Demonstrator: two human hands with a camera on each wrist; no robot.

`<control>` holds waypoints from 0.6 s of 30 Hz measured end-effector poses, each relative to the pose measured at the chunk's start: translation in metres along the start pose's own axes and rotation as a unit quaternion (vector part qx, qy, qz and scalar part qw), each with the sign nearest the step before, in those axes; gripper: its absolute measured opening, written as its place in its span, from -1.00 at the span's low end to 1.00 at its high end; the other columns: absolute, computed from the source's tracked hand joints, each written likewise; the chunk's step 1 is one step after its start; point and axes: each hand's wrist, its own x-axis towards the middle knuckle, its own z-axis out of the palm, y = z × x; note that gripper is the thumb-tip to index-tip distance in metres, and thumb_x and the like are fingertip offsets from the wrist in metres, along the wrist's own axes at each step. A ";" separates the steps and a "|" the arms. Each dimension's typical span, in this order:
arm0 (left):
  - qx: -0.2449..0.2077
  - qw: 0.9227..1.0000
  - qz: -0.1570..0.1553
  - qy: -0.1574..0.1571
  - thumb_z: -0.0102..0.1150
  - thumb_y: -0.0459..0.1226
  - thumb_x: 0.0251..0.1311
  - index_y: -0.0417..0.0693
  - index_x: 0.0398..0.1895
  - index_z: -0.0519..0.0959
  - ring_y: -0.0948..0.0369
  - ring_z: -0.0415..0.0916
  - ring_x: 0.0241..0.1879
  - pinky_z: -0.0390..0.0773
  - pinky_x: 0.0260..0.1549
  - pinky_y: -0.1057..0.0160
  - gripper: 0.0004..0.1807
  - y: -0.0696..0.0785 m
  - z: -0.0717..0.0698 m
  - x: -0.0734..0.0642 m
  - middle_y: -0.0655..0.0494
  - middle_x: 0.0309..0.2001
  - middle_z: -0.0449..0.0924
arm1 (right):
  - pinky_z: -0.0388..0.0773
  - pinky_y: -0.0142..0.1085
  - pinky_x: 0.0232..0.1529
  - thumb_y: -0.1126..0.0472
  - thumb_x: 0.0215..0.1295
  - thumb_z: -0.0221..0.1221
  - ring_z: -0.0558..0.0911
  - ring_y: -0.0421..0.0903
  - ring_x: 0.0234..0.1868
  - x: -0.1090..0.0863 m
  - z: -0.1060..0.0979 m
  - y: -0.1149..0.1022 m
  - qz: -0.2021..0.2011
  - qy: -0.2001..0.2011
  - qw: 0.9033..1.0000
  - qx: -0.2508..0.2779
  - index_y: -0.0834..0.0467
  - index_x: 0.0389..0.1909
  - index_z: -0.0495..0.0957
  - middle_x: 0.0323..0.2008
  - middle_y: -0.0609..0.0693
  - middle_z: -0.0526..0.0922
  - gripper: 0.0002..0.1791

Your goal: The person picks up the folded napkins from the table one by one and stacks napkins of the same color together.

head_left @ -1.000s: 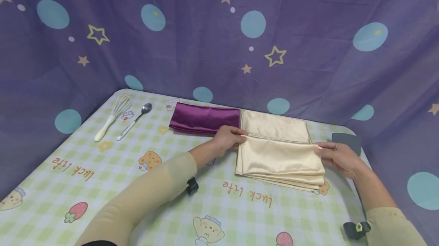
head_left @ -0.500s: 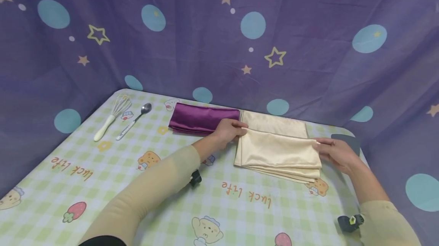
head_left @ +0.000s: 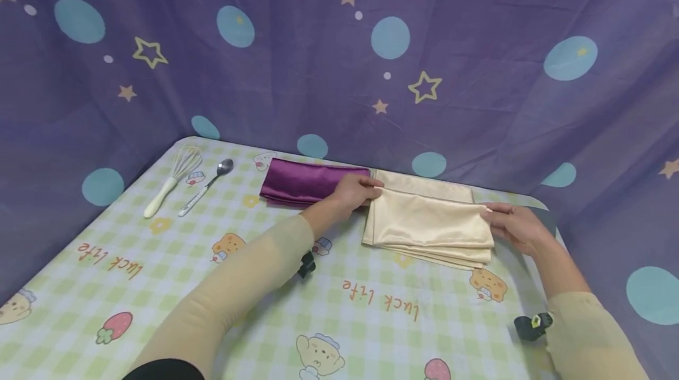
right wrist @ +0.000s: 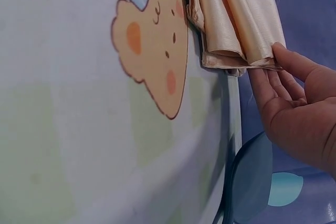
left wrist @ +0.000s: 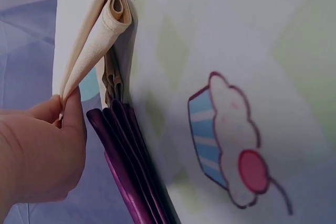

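Note:
A folded cream satin cloth [head_left: 432, 218] is held up by its far edge between my two hands. My left hand [head_left: 354, 192] pinches its upper left corner between thumb and fingers, plainly seen in the left wrist view. At the upper right corner my right hand [head_left: 517, 227] pinches the cloth, thumb on top and fingers beneath. Behind it lies another folded cream cloth [head_left: 424, 184], partly covered by the held one. A folded purple satin cloth [head_left: 313, 181] lies just left of that, partly behind my left hand.
At the far left of the table [head_left: 175, 286] lie a whisk [head_left: 172, 182] and a spoon [head_left: 207, 187]. A dark grey flat object [head_left: 546, 219] sits at the right edge, mostly behind my right hand. A purple patterned curtain [head_left: 318, 73] hangs right behind the table.
Both hands have moved away from me with the held cream cloth. It now covers more of the cream cloth behind it. The purple cloth, whisk and spoon stay put.

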 end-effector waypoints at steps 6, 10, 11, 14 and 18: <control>0.006 1.000 0.008 0.003 0.28 -0.46 0.30 -0.27 0.05 0.69 0.21 0.64 -0.21 0.66 -0.17 0.31 -0.73 0.004 0.000 0.009 -0.11 -0.01 0.70 | 0.60 -0.41 0.04 0.16 0.47 0.22 0.65 -0.40 -0.14 0.007 -0.002 -0.004 0.005 0.008 1.000 0.006 0.48 0.52 -0.04 -0.11 -0.31 0.55 -0.14; 0.005 1.000 0.014 0.007 0.26 -0.48 0.30 -0.31 0.05 0.68 0.19 0.65 -0.19 0.67 -0.16 0.28 -0.73 0.006 0.001 0.016 -0.14 0.02 0.69 | 0.61 -0.43 0.02 0.18 0.47 0.22 0.63 -0.43 -0.16 0.014 -0.002 -0.006 0.017 0.024 1.000 0.008 0.44 0.53 -0.02 -0.09 -0.28 0.53 -0.16; 0.001 1.000 0.014 0.005 0.25 -0.49 0.30 -0.31 0.06 0.67 0.18 0.65 -0.19 0.68 -0.15 0.26 -0.73 0.006 0.002 0.018 -0.15 0.03 0.68 | 0.61 -0.43 0.01 0.19 0.48 0.21 0.63 -0.43 -0.17 0.016 -0.002 -0.007 0.018 0.027 0.999 0.007 0.44 0.52 -0.01 -0.08 -0.26 0.53 -0.17; 0.001 1.000 0.013 0.003 0.22 -0.49 0.33 -0.32 0.07 0.66 0.13 0.66 -0.15 0.68 -0.12 0.23 -0.73 0.008 0.001 0.022 -0.16 0.06 0.67 | 0.61 -0.44 0.00 0.20 0.48 0.20 0.62 -0.43 -0.18 0.021 -0.002 -0.009 0.020 0.033 0.999 -0.002 0.43 0.52 0.03 -0.01 -0.12 0.53 -0.21; 0.014 1.000 0.016 0.002 0.19 -0.48 0.36 -0.31 0.10 0.65 0.07 0.65 -0.05 0.67 -0.07 0.20 -0.72 0.011 0.001 0.026 -0.17 0.10 0.64 | 0.62 -0.43 -0.01 0.19 0.49 0.19 0.62 -0.42 -0.20 0.026 -0.003 -0.012 0.024 0.039 0.999 -0.016 0.42 0.52 0.05 0.08 0.02 0.50 -0.22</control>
